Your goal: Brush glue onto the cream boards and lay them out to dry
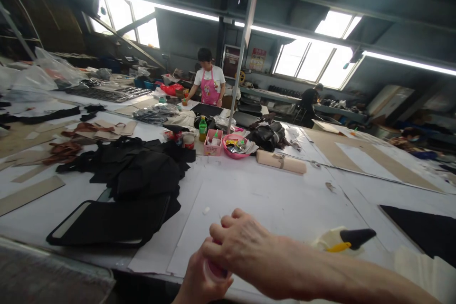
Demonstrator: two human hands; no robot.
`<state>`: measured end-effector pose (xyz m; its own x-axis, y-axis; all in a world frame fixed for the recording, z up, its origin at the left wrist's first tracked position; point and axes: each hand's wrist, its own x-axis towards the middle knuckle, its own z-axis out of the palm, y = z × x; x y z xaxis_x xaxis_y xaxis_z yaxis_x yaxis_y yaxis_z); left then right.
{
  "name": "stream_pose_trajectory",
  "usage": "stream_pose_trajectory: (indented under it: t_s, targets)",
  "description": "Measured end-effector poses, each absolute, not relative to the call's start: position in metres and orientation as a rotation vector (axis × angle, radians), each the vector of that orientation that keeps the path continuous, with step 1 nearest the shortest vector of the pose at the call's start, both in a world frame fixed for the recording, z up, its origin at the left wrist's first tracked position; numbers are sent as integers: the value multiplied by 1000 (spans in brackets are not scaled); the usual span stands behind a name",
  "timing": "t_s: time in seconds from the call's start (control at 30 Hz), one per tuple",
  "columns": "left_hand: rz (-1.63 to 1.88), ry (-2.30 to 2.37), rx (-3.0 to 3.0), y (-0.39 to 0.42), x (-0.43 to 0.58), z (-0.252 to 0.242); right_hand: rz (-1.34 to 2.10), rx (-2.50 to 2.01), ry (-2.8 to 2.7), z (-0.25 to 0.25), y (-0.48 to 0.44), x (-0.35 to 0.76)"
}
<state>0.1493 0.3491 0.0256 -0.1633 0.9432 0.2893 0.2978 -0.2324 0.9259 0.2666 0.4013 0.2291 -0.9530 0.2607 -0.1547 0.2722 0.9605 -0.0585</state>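
My right hand (238,242) reaches across from the right with its fingers curled over the top of a small pink container (215,270). My left hand (199,282) comes up from below and grips the same container around its body. Both hands are low at the near edge of the white-papered table (270,194). Most of the container is hidden by the fingers.
A glue gun (344,240) lies to the right. Black fabric pieces (142,171) and a black flat panel (110,223) lie to the left. A pink bowl (235,146), pink basket (213,142), green bottle (203,127) and beige roll (281,161) sit farther back. A person in a pink apron (209,86) works behind.
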Motion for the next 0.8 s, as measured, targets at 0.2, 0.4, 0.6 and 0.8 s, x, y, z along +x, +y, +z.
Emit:
stream_pose_trajectory:
  t_s: [0.2, 0.4, 0.6, 0.8]
  targets:
    - [1314, 1365, 1492, 350, 129, 25, -301, 379, 2993, 255, 408, 266]
    - [1344, 1353, 1397, 351, 114, 31, -833, 698, 3036, 260, 420, 287]
    - [1361, 1375, 1506, 349, 97, 42, -2138, 1001, 2905, 194, 431, 318]
    - [1407, 1439, 1612, 338, 88, 78, -3104, 1503, 2054, 101, 400, 326]
